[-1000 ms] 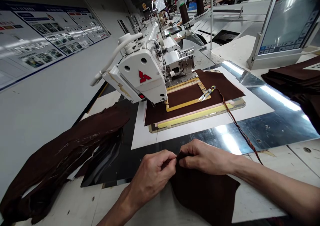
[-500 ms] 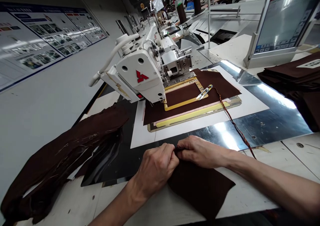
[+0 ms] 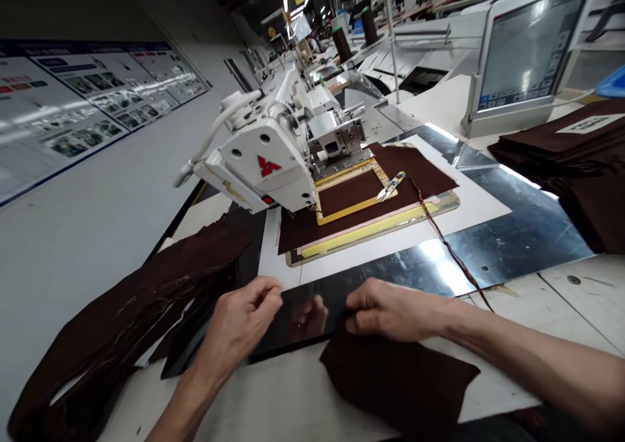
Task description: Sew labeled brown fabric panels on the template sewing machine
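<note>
My right hand (image 3: pixel 383 308) pinches the upper edge of a dark brown fabric piece (image 3: pixel 400 377), which hangs over the table's front part. To the left, above the shiny metal plate (image 3: pixel 312 299), my left hand (image 3: pixel 241 321) is closed with thumb and forefinger pressed together. Whatever those fingers hold, if anything, is too small to make out. Beyond both hands, another brown fabric panel (image 3: pixel 420 168) lies under a yellow frame (image 3: pixel 351 207) at the white sewing machine (image 3: pixel 266 162). Thread snips (image 3: pixel 390 187) on a braided cord (image 3: pixel 446 250) rest on the frame.
A heap of brown fabric (image 3: pixel 131 299) lies at the left. Stacked brown pieces (image 3: pixel 561 142) with a white label sit at the right, near a touchscreen monitor (image 3: pixel 532 51). White paper (image 3: pixel 478 181) lies beneath the panel. Thread cones (image 3: pixel 342 43) stand behind.
My hands were together at the fabric's edge; my left hand has come away to the left. My right hand keeps the fabric piece, which now spreads wider. The view has shifted slightly.
</note>
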Action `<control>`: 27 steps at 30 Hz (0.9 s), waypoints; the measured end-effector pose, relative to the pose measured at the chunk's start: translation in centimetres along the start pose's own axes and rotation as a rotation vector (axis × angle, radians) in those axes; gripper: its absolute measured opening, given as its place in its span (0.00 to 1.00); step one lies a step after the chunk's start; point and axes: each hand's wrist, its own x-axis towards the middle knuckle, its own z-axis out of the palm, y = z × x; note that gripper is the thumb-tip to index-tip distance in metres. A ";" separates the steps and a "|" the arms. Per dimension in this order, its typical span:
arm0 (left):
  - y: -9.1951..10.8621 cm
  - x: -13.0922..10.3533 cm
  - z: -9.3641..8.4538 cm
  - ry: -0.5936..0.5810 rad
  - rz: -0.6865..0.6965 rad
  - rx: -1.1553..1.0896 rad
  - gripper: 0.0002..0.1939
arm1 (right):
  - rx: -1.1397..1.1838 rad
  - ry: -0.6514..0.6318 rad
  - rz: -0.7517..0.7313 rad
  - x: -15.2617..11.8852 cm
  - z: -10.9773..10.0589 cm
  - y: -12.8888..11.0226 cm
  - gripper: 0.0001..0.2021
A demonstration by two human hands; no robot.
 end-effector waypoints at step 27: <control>3.9 -0.6 3.8 -0.272 0.540 -0.154 0.09 | 0.016 0.007 0.044 0.4 0.1 0.1 0.11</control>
